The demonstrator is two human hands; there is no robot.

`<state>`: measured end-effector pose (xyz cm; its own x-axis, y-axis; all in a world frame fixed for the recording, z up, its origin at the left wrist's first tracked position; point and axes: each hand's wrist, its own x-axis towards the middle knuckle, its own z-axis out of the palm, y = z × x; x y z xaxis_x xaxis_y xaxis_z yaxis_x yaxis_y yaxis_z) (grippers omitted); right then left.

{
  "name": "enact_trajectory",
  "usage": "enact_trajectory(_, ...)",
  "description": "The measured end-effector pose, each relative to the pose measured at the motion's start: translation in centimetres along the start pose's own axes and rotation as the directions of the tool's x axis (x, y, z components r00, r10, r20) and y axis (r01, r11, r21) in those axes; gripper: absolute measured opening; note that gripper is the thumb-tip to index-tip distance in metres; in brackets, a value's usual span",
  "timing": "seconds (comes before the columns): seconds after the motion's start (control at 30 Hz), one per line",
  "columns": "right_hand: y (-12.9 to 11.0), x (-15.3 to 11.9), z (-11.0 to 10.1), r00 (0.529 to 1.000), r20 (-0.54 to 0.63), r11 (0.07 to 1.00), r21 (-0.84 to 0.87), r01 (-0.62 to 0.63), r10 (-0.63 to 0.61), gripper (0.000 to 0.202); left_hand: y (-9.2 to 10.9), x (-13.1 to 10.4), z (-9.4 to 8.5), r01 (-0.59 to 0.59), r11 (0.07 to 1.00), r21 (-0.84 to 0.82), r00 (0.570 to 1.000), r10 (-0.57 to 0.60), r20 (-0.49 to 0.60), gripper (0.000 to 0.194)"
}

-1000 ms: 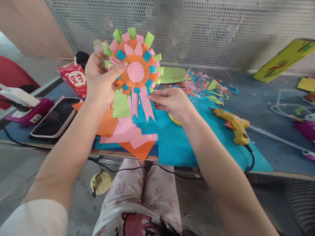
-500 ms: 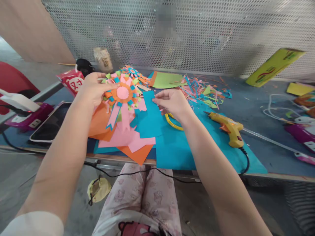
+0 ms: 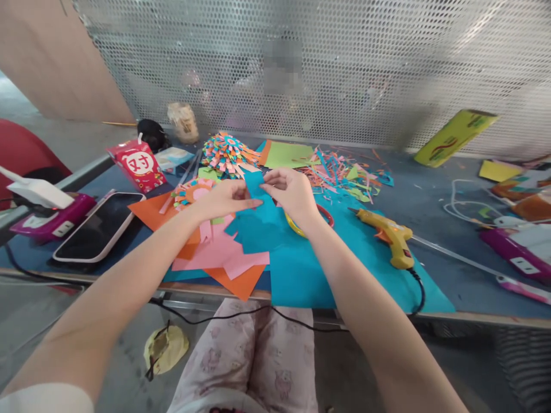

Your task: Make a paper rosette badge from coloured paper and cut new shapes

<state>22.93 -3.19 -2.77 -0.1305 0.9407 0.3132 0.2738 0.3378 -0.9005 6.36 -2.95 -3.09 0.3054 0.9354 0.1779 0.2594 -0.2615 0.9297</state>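
A small blue piece of paper [image 3: 255, 184] is raised between my hands above the other sheets. My right hand [image 3: 293, 195] pinches its right edge. My left hand [image 3: 230, 198] grips its left side, thumb across the front. Left of that hand, partly hidden by it, lies a paper rosette [image 3: 193, 192] with an orange and pink centre. Pink paper [image 3: 206, 252] and orange paper [image 3: 245, 279] are layered below. Scissors with yellow and red handles [image 3: 297, 226] lie partly behind my right hand, on a large blue sheet [image 3: 303, 281].
A yellow glue gun [image 3: 390, 232] rests at right, its cord hanging off the front edge. Behind are a fringed paper pile [image 3: 228, 154], a green sheet [image 3: 293, 155] and paper scraps [image 3: 348, 175]. A phone [image 3: 97, 226], power strip [image 3: 64, 215] and red packet [image 3: 138, 163] are at left.
My left hand has let go of the rosette, which now lies on the table. It has moved right to grip the blue paper beside my right hand. The view has shifted slightly.
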Motion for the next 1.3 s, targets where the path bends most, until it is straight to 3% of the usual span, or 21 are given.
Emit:
enact_trajectory(0.1, 0.1, 0.0, -0.2, 0.999, 0.038, 1.0, 0.005, 0.003, -0.003, 0.014, -0.3, 0.1, 0.3, -0.022, 0.994, 0.109, 0.996, 0.012, 0.094, 0.032)
enact_trajectory(0.23, 0.1, -0.2, -0.7, 0.993, 0.119, 1.0, 0.027, -0.007, 0.004, 0.022, -0.8, 0.5, -0.3, -0.037, 0.997, 0.067, 0.99, 0.028, 0.141, 0.028)
enact_trajectory(0.37, 0.1, -0.4, -0.7, 0.987, 0.163, 0.999, 0.041, 0.003, -0.009, 0.022, -0.3, 0.3, -0.4, -0.015, 0.991, 0.134, 0.981, -0.011, 0.192, 0.025)
enact_trajectory(0.47, 0.1, -0.4, -0.9, 0.988, 0.155, 0.998, -0.05, 0.032, -0.024, 0.015, 0.2, -0.1, -0.3, -0.007, 0.981, 0.192, 0.983, -0.028, 0.18, 0.028)
enact_trajectory(0.53, 0.3, -0.4, -1.4, 0.994, 0.094, 0.977, -0.197, 0.076, -0.058, 0.01, 0.0, -0.2, -0.3, -0.006, 0.974, 0.225, 0.99, -0.026, 0.136, 0.028)
enact_trajectory(0.63, 1.1, -0.6, -3.2, 0.997, 0.031, 0.829, -0.554, 0.08, -0.075, 0.008, -0.8, -0.1, -0.4, -0.009, 0.972, 0.235, 0.998, -0.006, 0.065, 0.027)
enact_trajectory(0.73, 1.8, -1.7, -5.1, 0.983, 0.104, 0.539, -0.843, 0.005, 0.153, 0.015, -1.8, 0.2, -0.5, 0.017, 0.984, 0.177, 0.998, -0.028, 0.06, 0.024)
enact_trajectory(0.8, 1.9, -2.6, -5.7, 0.959, 0.101, 0.422, -0.906, -0.022, 0.265, 0.026, -2.2, 0.3, -0.4, 0.059, 0.99, 0.131, 0.995, -0.069, 0.076, 0.02)
enact_trajectory(0.9, 1.4, -3.7, -5.8, 0.933, -0.014, 0.315, -0.939, -0.136, 0.361, 0.05, -2.6, 0.2, 0.1, 0.102, 0.993, 0.06, 0.987, -0.109, 0.118, 0.018)
enact_trajectory(1.13, 0.8, -2.5, -5.3, 0.874, 0.049, 0.229, -0.971, -0.073, 0.484, 0.038, -2.9, 0.0, 0.6, 0.107, 0.992, 0.07, 0.981, -0.117, 0.156, 0.019)
enact_trajectory(1.3, 1.9, -2.1, -5.6, 0.895, 0.019, 0.21, -0.974, -0.084, 0.446, 0.035, -2.1, -0.1, 0.8, 0.134, 0.989, 0.069, 0.979, -0.142, 0.143, 0.013)
